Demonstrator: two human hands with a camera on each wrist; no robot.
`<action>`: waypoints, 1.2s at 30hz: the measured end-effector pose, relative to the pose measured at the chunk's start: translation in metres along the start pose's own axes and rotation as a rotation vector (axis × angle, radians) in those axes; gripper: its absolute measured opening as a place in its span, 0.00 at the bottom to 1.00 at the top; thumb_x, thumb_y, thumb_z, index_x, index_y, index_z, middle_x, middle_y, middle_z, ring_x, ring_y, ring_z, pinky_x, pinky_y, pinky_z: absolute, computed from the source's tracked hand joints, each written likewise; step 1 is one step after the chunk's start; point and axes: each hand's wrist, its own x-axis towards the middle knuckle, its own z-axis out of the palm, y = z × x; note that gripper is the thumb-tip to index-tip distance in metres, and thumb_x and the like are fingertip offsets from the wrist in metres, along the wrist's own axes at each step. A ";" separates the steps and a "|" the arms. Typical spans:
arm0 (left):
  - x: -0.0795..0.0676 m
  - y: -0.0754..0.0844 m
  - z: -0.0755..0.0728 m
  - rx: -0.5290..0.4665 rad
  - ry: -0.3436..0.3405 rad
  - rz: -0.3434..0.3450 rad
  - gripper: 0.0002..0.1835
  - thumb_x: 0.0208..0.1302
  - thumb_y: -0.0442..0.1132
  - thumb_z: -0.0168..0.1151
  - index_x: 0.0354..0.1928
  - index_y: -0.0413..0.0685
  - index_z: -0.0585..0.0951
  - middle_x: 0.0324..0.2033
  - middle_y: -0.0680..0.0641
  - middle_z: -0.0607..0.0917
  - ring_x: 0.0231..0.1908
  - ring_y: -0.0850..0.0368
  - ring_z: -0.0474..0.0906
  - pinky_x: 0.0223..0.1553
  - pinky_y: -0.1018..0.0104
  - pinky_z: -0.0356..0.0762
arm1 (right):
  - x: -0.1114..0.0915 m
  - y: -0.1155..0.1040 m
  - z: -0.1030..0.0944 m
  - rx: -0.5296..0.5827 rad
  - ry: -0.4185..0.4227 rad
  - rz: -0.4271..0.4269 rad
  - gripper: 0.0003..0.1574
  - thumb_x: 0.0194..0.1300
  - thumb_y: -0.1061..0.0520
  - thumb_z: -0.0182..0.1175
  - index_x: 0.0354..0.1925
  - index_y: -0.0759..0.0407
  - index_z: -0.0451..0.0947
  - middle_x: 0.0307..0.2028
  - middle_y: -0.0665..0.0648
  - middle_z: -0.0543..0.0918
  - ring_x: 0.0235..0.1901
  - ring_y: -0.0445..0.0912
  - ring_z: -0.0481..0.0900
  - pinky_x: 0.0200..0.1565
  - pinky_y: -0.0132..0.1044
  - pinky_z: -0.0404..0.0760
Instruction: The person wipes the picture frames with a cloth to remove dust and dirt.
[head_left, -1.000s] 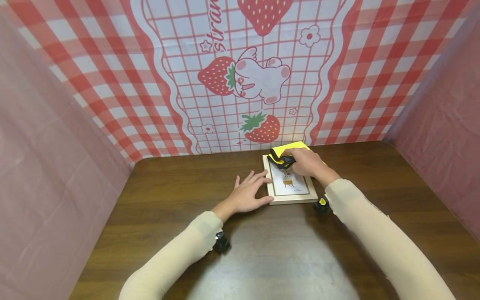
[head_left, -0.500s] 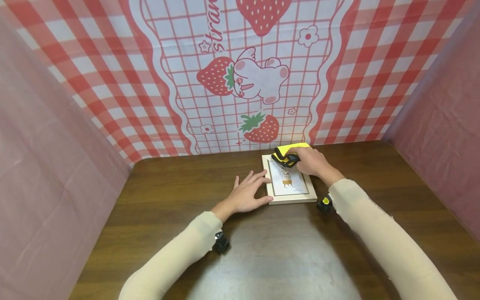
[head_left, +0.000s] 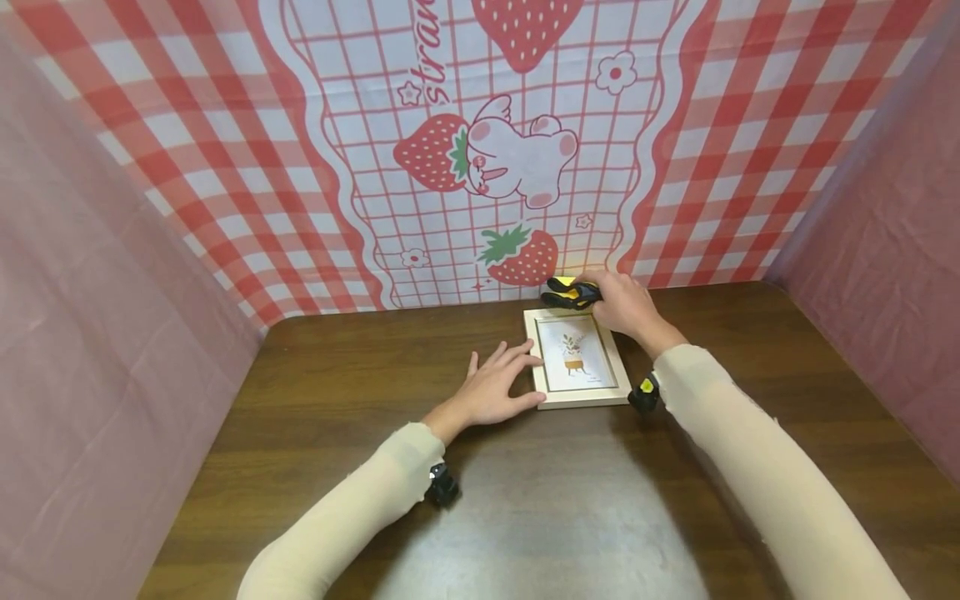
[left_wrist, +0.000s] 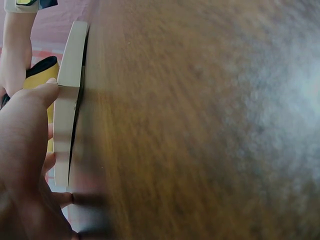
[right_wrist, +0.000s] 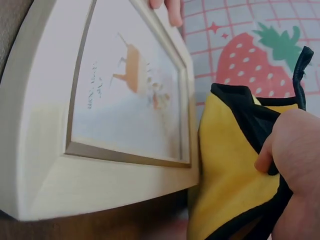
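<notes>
While the right hand [head_left: 626,304] has its fingers curled tight on a bunched cloth [right_wrist: 230,150], yellow with black trim, the left hand [head_left: 497,390] lies with its fingers apart and clasps nothing, its thumb and some fingertips touching the left side of a pale wooden picture frame [head_left: 585,400]. The frame lies flat near the far edge of the worktop [head_left: 360,400], right of the middle and closer to the far right corner than to the far left one. Its print [head_left: 574,364], a potted plant, faces up and is wholly uncovered. The cloth is at the frame's far bar; whether it touches the wood I cannot tell. Beyond the worktop's far edge hangs a checked backdrop [head_left: 300,167] with strawberries on it.

This looks like the wiping of the frame, with the right hand working the far bar and the left steadying the side. The next move probably calls for a light, even stroke along that bar or down another, the left hand bracing so that the frame does not slide toward the backdrop
</notes>
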 end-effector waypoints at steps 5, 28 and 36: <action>0.001 -0.001 0.002 -0.003 0.001 0.001 0.33 0.77 0.67 0.63 0.78 0.67 0.76 0.91 0.55 0.61 0.90 0.29 0.52 0.82 0.09 0.37 | 0.004 0.006 0.010 0.005 -0.040 0.010 0.37 0.69 0.70 0.55 0.74 0.58 0.80 0.70 0.72 0.85 0.69 0.70 0.83 0.67 0.74 0.80; 0.007 -0.008 0.008 -0.013 0.005 -0.017 0.33 0.76 0.67 0.65 0.78 0.70 0.76 0.91 0.58 0.60 0.91 0.32 0.51 0.83 0.12 0.33 | 0.010 0.001 0.026 -0.053 -0.131 0.043 0.39 0.69 0.69 0.53 0.77 0.60 0.76 0.72 0.71 0.84 0.73 0.70 0.81 0.74 0.74 0.78; 0.006 -0.009 0.007 -0.008 -0.006 -0.025 0.33 0.77 0.68 0.64 0.78 0.70 0.75 0.92 0.59 0.58 0.91 0.32 0.50 0.83 0.11 0.32 | 0.010 -0.010 0.030 -0.059 -0.119 0.056 0.37 0.72 0.68 0.55 0.77 0.62 0.76 0.71 0.71 0.84 0.73 0.69 0.81 0.78 0.70 0.76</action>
